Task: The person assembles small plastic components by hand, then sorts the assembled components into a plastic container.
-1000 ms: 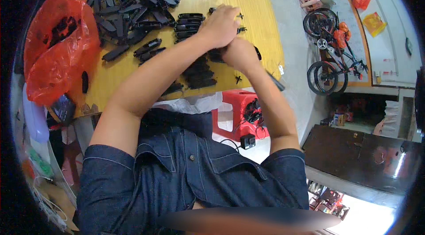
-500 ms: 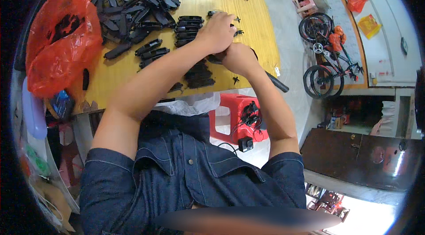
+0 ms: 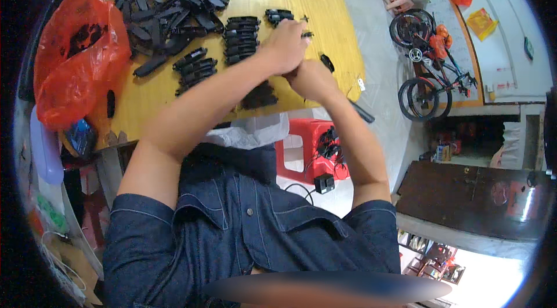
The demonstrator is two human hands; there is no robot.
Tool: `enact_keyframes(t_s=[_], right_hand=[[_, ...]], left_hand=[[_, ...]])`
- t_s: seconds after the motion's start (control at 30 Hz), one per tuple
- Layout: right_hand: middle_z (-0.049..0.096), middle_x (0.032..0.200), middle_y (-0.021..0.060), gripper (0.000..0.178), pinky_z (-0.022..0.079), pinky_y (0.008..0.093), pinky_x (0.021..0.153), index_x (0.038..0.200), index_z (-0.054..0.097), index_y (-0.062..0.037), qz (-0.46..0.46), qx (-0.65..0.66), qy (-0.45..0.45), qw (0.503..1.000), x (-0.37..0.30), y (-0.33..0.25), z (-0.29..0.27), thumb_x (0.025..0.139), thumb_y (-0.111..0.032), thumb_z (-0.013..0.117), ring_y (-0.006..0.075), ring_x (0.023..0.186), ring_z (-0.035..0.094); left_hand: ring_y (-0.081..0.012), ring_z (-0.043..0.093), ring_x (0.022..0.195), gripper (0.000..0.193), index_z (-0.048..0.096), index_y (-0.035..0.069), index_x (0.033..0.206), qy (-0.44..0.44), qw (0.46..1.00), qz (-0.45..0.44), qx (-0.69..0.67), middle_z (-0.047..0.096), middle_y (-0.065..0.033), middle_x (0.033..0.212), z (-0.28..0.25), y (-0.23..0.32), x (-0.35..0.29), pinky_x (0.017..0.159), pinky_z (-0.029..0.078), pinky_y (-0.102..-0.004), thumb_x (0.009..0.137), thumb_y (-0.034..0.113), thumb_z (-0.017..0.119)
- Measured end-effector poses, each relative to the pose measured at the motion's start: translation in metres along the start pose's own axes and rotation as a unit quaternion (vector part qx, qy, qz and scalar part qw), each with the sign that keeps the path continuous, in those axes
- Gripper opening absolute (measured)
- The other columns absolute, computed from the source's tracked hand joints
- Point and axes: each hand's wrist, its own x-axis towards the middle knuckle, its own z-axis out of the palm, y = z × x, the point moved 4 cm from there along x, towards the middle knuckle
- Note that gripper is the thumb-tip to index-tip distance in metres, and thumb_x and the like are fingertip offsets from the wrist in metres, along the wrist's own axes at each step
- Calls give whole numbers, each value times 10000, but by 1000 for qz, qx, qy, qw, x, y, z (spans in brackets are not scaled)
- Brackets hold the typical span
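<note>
My left hand (image 3: 284, 47) and my right hand (image 3: 312, 80) meet over the right part of the yellow wooden table (image 3: 339, 24). Both have their fingers bent and closed, the right one just below the left. Whatever they grip between them is hidden by the hands. Small black bits (image 3: 307, 34) show beside the left fingertips. Beyond the left hand sits a short row of black plastic pieces (image 3: 278, 15). A longer stack of such pieces (image 3: 241, 41) lies left of it, and another row (image 3: 196, 70) is by my left forearm. A dark oval piece (image 3: 327, 63) rests right of my right hand.
A loose heap of black pieces (image 3: 174, 18) covers the far left. Beside it stands a red plastic bag (image 3: 81, 87). A black handle (image 3: 362, 112) juts past the table's edge by my right forearm. Below is a red stool (image 3: 296, 134) with cables and a black box (image 3: 324, 183).
The view has shifted slightly. My right hand has moved a little left and down, and the dark oval piece beside it now shows more fully. Both hands stay closed together.
</note>
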Motion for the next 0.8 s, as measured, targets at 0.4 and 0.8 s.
enact_keyframes(t_s=[0.4, 0.8], right_hand=[[624, 748, 208, 302, 478, 475, 640, 806, 642, -45, -10, -1, 41, 999, 40, 0, -26, 817, -323, 526, 385, 696, 605], [616, 810, 228, 274, 455, 473, 697, 827, 647, -33, -65, 5, -1, 998, 137, -46, -8, 818, -249, 478, 396, 774, 589]], left_hand=[[-347, 431, 1125, 401, 500, -38, 1133, 152, 986, 71, 8, 515, -229, 1118, -36, -4, 25, 979, 337, -418, 840, 235, 483], [-303, 450, 1128, 364, 539, 43, 1142, 192, 970, 7, 151, 522, -158, 1152, -101, -79, 49, 974, 354, -390, 836, 226, 467]])
